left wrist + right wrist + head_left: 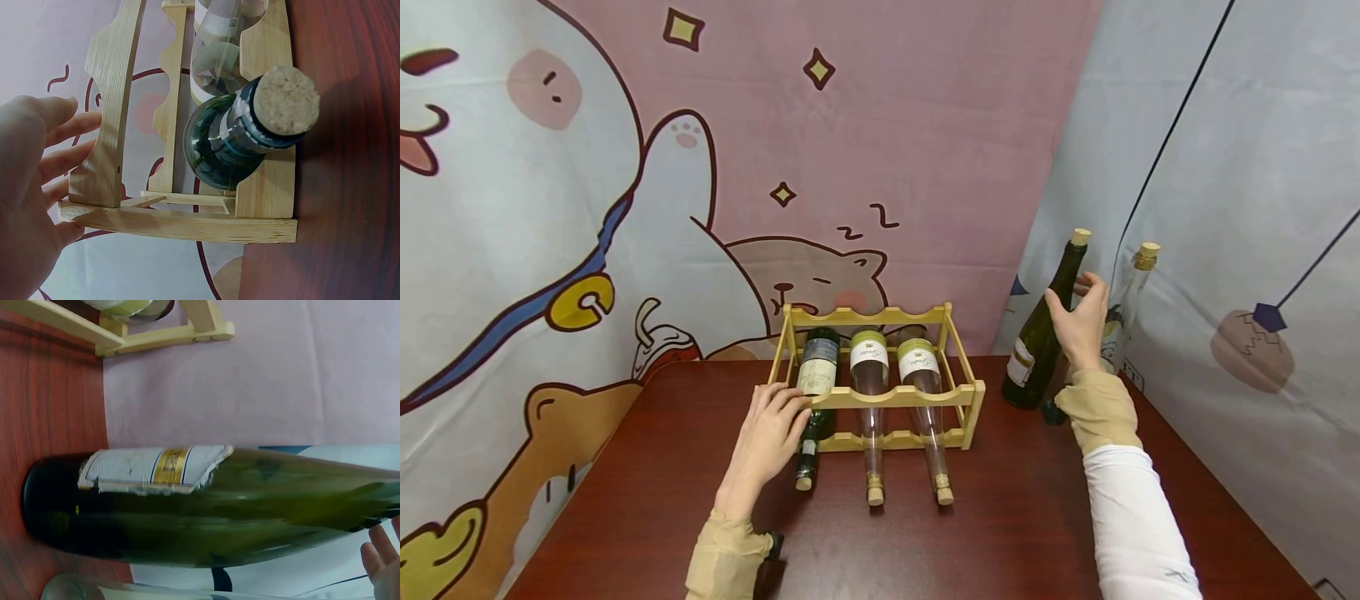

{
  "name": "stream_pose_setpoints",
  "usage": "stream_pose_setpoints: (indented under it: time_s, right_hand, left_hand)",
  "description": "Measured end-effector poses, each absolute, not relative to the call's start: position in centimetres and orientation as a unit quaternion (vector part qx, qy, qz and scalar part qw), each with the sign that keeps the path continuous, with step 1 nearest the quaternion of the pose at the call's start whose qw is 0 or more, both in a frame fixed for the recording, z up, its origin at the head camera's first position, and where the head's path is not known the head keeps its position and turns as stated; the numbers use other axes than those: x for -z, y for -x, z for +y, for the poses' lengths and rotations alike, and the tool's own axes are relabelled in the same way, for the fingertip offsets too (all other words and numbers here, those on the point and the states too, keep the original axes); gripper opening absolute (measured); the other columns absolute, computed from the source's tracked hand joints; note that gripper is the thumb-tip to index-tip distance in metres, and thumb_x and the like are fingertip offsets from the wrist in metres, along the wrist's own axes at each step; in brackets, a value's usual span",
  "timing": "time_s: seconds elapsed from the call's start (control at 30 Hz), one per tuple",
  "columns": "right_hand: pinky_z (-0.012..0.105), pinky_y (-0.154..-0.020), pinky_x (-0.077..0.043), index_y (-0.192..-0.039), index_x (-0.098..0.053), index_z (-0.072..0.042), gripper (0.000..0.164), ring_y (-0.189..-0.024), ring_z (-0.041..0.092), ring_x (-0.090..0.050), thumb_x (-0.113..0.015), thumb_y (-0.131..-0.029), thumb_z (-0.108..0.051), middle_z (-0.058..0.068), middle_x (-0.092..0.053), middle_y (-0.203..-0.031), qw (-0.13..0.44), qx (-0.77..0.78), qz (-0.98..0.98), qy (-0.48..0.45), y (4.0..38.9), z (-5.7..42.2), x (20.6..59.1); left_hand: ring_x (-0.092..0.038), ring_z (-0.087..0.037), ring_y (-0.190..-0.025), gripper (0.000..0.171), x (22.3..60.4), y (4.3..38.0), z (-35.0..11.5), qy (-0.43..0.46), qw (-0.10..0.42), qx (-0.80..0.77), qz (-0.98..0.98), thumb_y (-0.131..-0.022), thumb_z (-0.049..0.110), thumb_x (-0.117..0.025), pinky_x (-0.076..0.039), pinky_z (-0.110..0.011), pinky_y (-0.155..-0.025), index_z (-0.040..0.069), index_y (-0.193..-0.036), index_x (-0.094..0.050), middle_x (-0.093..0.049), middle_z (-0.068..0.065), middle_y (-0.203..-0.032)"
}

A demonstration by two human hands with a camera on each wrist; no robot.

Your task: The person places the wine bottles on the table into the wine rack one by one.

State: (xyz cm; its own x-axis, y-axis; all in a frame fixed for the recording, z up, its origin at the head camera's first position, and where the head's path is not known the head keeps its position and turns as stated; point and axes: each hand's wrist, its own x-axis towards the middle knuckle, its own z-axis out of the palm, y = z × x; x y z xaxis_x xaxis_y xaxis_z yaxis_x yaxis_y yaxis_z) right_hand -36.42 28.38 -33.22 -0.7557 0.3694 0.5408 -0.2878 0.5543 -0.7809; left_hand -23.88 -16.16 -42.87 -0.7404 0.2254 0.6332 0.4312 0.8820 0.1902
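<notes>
Two hands point(763, 433) point(1081, 323). One rack point(898, 397) at left hand: one green bottle point(817, 373), two clear bottles point(870, 371) point(921, 365) inside. Beside right hand: one standing green bottle point(1039, 337), one standing clear bottle point(1127, 310). Totals: five bottles, five corks point(804, 483) point(876, 497) point(945, 497) point(1081, 237) point(1149, 249).

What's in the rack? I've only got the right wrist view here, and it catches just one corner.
Observer: Three bottles lie in the rack, per the head view: a dark green bottle on the left, a clear bottle in the middle and another clear bottle on the right.
Operator: Ok. Is the standing green bottle corked? Top's out of my frame.
Observer: Yes, the head view shows a cork in its top.
Operator: And the left hand? Can't see it at all.
Observer: At the rack's left front corner, on the side away from the standing green bottle.
</notes>
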Motion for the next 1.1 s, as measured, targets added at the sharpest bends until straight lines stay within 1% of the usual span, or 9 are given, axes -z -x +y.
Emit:
stream_pose_setpoints:
  time_s: [0.17,0.33,0.5,0.57,0.67,0.73,0.8,0.97,1.1]
  right_hand:
    - [0.052,-0.106,-0.032,-0.147,-0.018,-0.006,0.074,-0.132,0.035,-0.033,-0.056,-0.092,-0.038,0.019,-0.029,-0.147,0.292,-0.481,-0.826,0.021,37.1,29.0,32.7]
    - [0.051,-0.107,-0.033,-0.147,-0.015,-0.005,0.077,-0.135,0.036,-0.033,-0.056,-0.092,-0.039,0.021,-0.026,-0.150,0.271,-0.502,-0.821,0.014,37.8,29.4,32.3]
    - [0.042,-0.099,-0.039,-0.147,-0.017,-0.006,0.074,-0.130,0.031,-0.040,-0.053,-0.093,-0.041,0.020,-0.033,-0.147,0.251,-0.522,-0.815,0.012,38.2,29.3,31.7]
    - [0.034,-0.093,-0.040,-0.144,-0.021,-0.006,0.071,-0.120,0.023,-0.046,-0.054,-0.092,-0.042,0.016,-0.041,-0.141,0.244,-0.527,-0.814,0.013,38.4,29.1,31.5]
    - [0.023,-0.085,-0.038,-0.136,-0.031,-0.009,0.062,-0.100,0.008,-0.049,-0.056,-0.091,-0.043,-0.002,-0.052,-0.120,0.240,-0.530,-0.813,0.021,38.6,28.9,31.2]
    - [0.021,-0.081,-0.036,-0.130,-0.036,-0.011,0.057,-0.089,0.001,-0.045,-0.057,-0.090,-0.044,-0.015,-0.050,-0.106,0.244,-0.524,-0.816,0.034,38.7,28.9,31.1]
    - [0.020,-0.079,-0.036,-0.128,-0.039,-0.011,0.055,-0.084,-0.002,-0.044,-0.058,-0.089,-0.046,-0.022,-0.046,-0.096,0.249,-0.517,-0.818,0.045,38.7,28.8,31.0]
    - [0.020,-0.079,-0.036,-0.130,-0.038,-0.006,0.060,-0.084,0.000,-0.044,-0.057,-0.090,-0.045,-0.020,-0.045,-0.094,0.262,-0.519,-0.812,0.056,38.8,28.7,31.2]
    - [0.023,-0.079,-0.036,-0.127,-0.039,-0.008,0.055,-0.085,0.003,-0.042,-0.058,-0.090,-0.043,-0.014,-0.041,-0.096,0.280,-0.531,-0.797,0.056,38.8,28.5,31.6]
  left_hand:
    - [-0.050,-0.032,-0.119,0.016,42.8,23.8,-16.2,0.178,0.313,0.165,-0.918,-0.092,0.019,-0.061,-0.027,-0.063,-0.111,0.008,-0.100,-0.070,-0.067,-0.011,-0.109]
    - [-0.050,-0.032,-0.118,0.016,42.9,23.9,-16.2,0.177,0.315,0.164,-0.918,-0.091,0.018,-0.062,-0.028,-0.063,-0.110,0.008,-0.099,-0.070,-0.067,-0.011,-0.109]
    - [-0.050,-0.032,-0.119,0.016,43.0,23.9,-16.2,0.180,0.317,0.163,-0.917,-0.091,0.018,-0.062,-0.027,-0.063,-0.110,0.008,-0.100,-0.070,-0.067,-0.010,-0.109]
    - [-0.050,-0.033,-0.118,0.016,43.0,24.0,-16.2,0.182,0.321,0.162,-0.915,-0.091,0.018,-0.062,-0.028,-0.063,-0.109,0.008,-0.100,-0.071,-0.067,-0.010,-0.108]
    - [-0.051,-0.033,-0.118,0.015,42.9,24.0,-16.2,0.184,0.327,0.163,-0.913,-0.091,0.018,-0.062,-0.029,-0.063,-0.109,0.008,-0.099,-0.071,-0.067,-0.010,-0.107]
    - [-0.051,-0.033,-0.117,0.015,42.9,24.1,-16.2,0.185,0.329,0.163,-0.912,-0.091,0.018,-0.062,-0.029,-0.064,-0.108,0.009,-0.099,-0.071,-0.067,-0.010,-0.107]
    - [-0.052,-0.033,-0.117,0.015,42.9,24.1,-16.2,0.185,0.329,0.162,-0.912,-0.091,0.018,-0.061,-0.030,-0.064,-0.108,0.009,-0.099,-0.071,-0.067,-0.010,-0.107]
    - [-0.051,-0.032,-0.118,0.015,43.0,24.1,-16.3,0.183,0.324,0.161,-0.914,-0.091,0.019,-0.061,-0.030,-0.064,-0.108,0.010,-0.099,-0.071,-0.067,-0.009,-0.108]
    - [-0.051,-0.031,-0.119,0.017,43.0,24.0,-16.3,0.180,0.318,0.162,-0.917,-0.092,0.020,-0.060,-0.029,-0.063,-0.110,0.010,-0.100,-0.071,-0.067,-0.009,-0.108]
